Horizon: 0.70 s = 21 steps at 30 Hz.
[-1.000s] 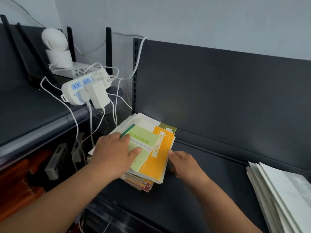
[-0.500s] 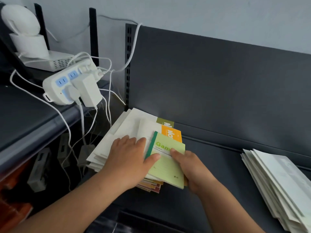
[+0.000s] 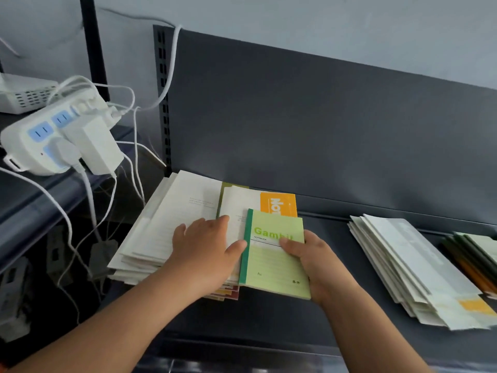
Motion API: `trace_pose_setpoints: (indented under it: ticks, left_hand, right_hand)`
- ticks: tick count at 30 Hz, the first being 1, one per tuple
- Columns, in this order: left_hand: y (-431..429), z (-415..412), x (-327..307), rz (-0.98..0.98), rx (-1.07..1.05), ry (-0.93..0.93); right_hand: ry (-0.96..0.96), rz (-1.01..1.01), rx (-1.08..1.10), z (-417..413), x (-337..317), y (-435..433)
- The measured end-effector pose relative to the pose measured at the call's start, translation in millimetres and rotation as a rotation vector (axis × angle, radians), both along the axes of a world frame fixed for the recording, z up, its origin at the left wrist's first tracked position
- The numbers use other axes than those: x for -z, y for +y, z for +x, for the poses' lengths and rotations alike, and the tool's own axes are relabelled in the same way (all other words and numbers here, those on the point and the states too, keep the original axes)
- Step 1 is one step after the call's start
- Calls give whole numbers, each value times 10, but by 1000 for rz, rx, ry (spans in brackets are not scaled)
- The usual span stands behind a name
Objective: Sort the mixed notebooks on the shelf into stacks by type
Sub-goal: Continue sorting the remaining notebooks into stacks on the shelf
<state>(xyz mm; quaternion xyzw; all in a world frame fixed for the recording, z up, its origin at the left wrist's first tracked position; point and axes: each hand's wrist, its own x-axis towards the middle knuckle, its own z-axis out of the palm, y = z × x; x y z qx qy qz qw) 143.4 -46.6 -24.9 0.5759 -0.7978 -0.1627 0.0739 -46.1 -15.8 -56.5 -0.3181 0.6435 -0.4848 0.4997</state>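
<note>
The right hand [image 3: 314, 265] grasps a green notebook [image 3: 271, 265] marked "Gambit" at its right edge, with the thumb pressed on the cover and the other fingers tucked beneath it, out of sight. The notebook lies at the front right corner of the mixed pile [image 3: 166, 227], and its right part overhangs the dark shelf [image 3: 269, 324]. Whether it is lifted clear of the pile I cannot tell. The left hand [image 3: 207, 254] is released and flat, palm down on the pale covers of the pile, fingers straight, its thumb touching the notebook's dark green spine. Behind the green cover an orange notebook [image 3: 279, 204] peeks out from under a white one. Well apart to the right on the same shelf lies 1 fanned stack of white notebooks [image 3: 398, 259]. At the frame's right edge a 2nd stack [image 3: 476, 251] with green and dark covers is partly cut off. A white power strip [image 3: 40, 141] with trailing cables sits on the neighbouring shelf to the left.
</note>
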Motion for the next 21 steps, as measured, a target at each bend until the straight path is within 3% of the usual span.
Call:
trace_pose_setpoints:
  ticks: [5,14,16,18,21]
  left_hand:
    - [33,-25,-70,19,18,165]
    - [191,-211,-143,125,32,725]
    - [210,-292,-137,267,-31,894]
    - [230,-359,-136,536,-124,1079]
    - [307,-519,-149,805,-168,1150]
  right_hand:
    - [-55,-30,15,-47,-6,136]
    - [-131,-94,117,-165,-38,432]
    - [-124,-112,140,-228,-51,524]
    - [-112,-133,162,-314,-69,628]
    - [-104,-169,193,-468,-120,778]
